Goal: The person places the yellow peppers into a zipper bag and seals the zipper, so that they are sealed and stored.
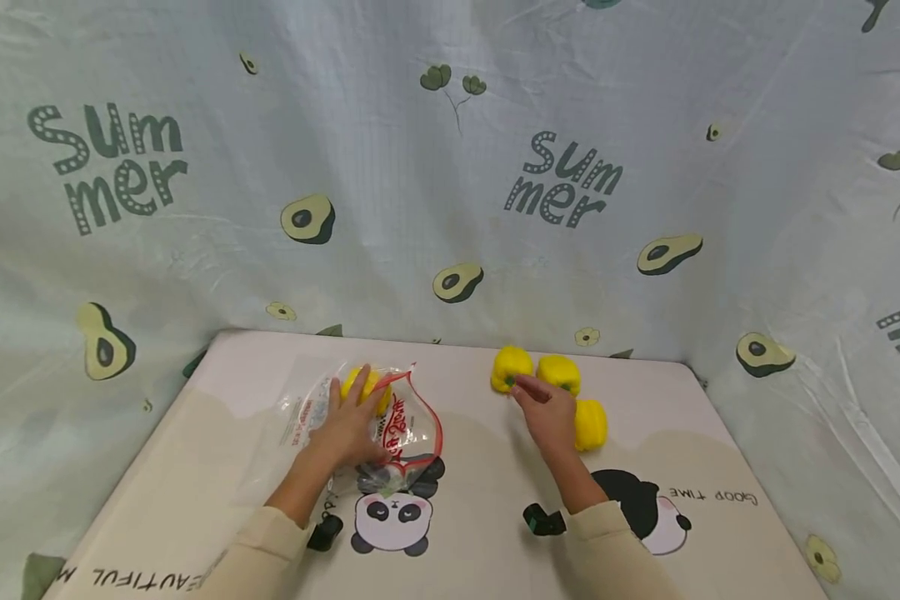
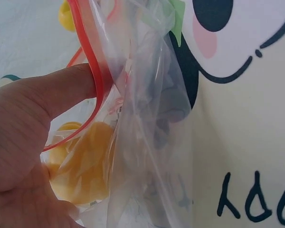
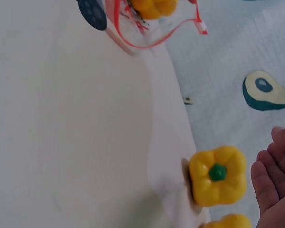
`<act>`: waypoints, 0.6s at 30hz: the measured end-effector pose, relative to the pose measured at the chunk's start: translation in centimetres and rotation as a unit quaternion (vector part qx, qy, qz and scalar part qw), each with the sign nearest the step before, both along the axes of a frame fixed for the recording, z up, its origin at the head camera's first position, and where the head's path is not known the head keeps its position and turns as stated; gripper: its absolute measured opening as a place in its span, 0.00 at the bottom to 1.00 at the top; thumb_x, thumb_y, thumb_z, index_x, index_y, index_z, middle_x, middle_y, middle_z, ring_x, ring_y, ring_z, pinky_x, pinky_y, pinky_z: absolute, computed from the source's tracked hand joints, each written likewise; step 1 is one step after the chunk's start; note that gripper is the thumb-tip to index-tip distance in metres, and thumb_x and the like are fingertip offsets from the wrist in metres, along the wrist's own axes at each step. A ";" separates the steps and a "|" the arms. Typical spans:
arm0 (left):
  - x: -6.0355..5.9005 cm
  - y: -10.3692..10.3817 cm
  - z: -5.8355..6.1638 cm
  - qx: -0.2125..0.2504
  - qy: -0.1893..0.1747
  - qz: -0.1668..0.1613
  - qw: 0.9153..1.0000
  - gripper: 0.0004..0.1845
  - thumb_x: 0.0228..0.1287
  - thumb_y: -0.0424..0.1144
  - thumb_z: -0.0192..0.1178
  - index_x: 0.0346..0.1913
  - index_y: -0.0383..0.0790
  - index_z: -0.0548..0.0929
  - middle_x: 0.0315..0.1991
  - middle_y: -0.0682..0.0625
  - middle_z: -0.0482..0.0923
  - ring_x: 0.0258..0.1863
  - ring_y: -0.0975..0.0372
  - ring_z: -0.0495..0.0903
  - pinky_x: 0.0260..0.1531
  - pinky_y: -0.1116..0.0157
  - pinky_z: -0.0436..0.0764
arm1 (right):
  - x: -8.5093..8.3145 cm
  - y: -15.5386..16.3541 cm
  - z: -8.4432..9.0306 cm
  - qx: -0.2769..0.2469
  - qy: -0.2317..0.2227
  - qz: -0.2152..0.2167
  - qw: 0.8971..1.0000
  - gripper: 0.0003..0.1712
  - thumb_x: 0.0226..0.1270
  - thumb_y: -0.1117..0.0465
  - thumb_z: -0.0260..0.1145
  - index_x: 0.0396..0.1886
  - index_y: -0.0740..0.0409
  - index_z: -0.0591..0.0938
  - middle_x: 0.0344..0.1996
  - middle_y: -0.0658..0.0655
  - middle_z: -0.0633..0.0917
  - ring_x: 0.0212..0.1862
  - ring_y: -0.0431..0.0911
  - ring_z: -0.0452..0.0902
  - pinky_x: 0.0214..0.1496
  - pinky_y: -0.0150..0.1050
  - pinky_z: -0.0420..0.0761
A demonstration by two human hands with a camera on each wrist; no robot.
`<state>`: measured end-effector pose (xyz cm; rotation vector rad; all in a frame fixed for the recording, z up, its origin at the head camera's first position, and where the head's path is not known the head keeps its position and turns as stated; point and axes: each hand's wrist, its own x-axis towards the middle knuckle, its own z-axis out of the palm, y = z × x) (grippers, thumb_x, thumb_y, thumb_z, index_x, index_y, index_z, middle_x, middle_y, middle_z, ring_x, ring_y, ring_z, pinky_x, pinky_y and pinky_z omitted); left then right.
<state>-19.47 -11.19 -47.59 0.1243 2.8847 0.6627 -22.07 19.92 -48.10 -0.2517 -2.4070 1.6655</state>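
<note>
Left hand [image 1: 350, 425] presses flat on a clear zip bag [image 1: 412, 429] with a red seal, thumb hooked under the rim; one yellow pepper [image 1: 365, 388] lies inside the bag, under the fingers. Centre: panda-print table mat [image 1: 495, 500]. Right hand [image 1: 551, 412], fingers relaxed and apart, reaches to the leftmost loose pepper [image 1: 510, 367] near the back wall; a second pepper [image 1: 559, 372] lies just beside, a third pepper [image 1: 591, 424] at the hand's right edge.
</note>
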 end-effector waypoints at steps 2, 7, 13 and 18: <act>0.1 0.0 -0.2 -0.002 -0.003 0.001 1.000 0.57 0.46 0.44 0.83 0.81 0.50 0.63 0.87 0.45 0.33 0.83 0.31 0.31 0.56 0.17 0.65 | 0.1 0.6 0.1 0.002 -0.004 -0.017 1.000 0.17 0.73 0.61 0.70 0.59 0.58 0.88 0.57 0.59 0.89 0.61 0.53 0.86 0.52 0.24 0.85; 0.3 0.1 -0.1 -0.002 -0.005 0.000 1.000 0.57 0.46 0.44 0.83 0.81 0.50 0.63 0.87 0.45 0.33 0.83 0.31 0.31 0.55 0.17 0.65 | 0.5 2.1 0.5 0.008 -0.003 -0.068 0.998 0.19 0.74 0.61 0.69 0.62 0.58 0.86 0.60 0.60 0.88 0.63 0.53 0.85 0.49 0.15 0.79; 0.3 0.1 0.1 -0.005 -0.007 0.002 1.000 0.58 0.46 0.43 0.82 0.82 0.51 0.62 0.88 0.45 0.32 0.83 0.31 0.30 0.55 0.16 0.65 | 1.0 3.8 1.1 -0.007 0.020 -0.108 0.994 0.21 0.73 0.61 0.68 0.63 0.61 0.84 0.63 0.63 0.85 0.67 0.55 0.82 0.55 0.16 0.78; 0.2 0.0 0.1 -0.007 -0.007 0.002 1.000 0.58 0.46 0.43 0.82 0.81 0.51 0.62 0.87 0.45 0.32 0.83 0.31 0.31 0.54 0.16 0.64 | 1.2 4.9 1.0 -0.001 0.012 -0.144 0.990 0.23 0.74 0.61 0.68 0.66 0.59 0.83 0.68 0.61 0.82 0.72 0.57 0.77 0.74 0.46 0.76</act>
